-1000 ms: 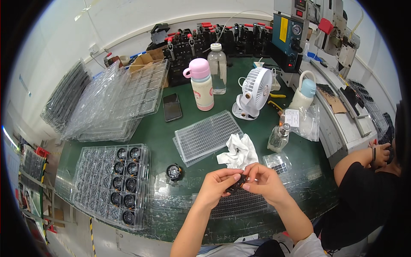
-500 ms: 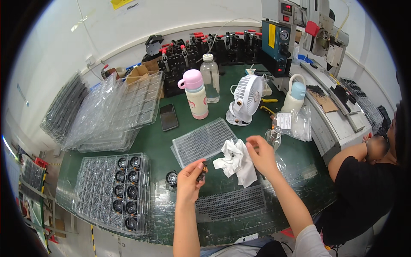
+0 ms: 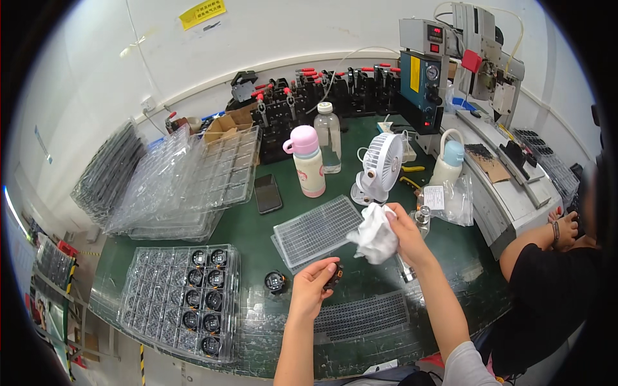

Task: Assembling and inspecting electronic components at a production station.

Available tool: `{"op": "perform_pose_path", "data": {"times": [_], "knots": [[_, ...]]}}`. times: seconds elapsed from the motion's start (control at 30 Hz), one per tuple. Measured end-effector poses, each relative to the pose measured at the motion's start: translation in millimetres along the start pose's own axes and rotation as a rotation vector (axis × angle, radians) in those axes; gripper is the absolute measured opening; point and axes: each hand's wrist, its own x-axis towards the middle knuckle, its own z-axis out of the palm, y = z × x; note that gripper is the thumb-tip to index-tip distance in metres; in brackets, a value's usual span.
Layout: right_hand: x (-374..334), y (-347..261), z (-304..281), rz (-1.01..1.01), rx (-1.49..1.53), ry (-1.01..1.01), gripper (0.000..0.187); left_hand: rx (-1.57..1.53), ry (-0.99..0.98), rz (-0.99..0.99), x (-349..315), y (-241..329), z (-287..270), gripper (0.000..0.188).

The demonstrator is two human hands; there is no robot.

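Note:
My left hand holds a small round black part between its fingertips, just above the green table. My right hand grips a crumpled white cloth, lifted a little above the table to the right of a clear gridded tray. Another round black part lies on the table left of my left hand. A clear tray with several black round parts in its pockets sits at the front left. A flat tray of small dark pieces lies under my forearms.
A pink bottle, a clear bottle, a white desk fan and a phone stand mid-table. Stacked clear trays fill the left. Black fixtures line the back. Another person's arm rests at the right.
My hands came apart. The right hand reached to the white cloth and picked it up; the left hand kept the black part and stayed near the front.

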Motion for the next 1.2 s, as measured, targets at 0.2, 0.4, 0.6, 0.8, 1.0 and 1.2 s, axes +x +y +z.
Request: {"op": "perform_pose_path", "data": {"times": [0.2,0.4,0.6,0.8,1.0,1.2], "knots": [[-7,-13,13,-0.077,-0.015,0.040,0.023,0.045,0.003,-0.027,-1,0,7,0.022],[-3,-6,2,-0.121,-0.061,0.049,0.030,0.055,-0.008,-0.042,0,-3,8,0.021],[-11,-28,14,-0.008,0.082,0.041,0.034,0.048,-0.011,-0.042,-1,-2,9,0.021],[-11,-26,-2,0.027,-0.119,0.007,0.019,0.030,-0.026,-0.028,-2,-3,6,0.021],[-14,-40,14,-0.029,0.006,0.036,0.017,0.021,-0.019,-0.027,-1,-3,7,0.021],[-15,-55,-34,-0.192,-0.128,0.170,0.014,0.004,-0.019,-0.008,-2,-3,7,0.021]]}}
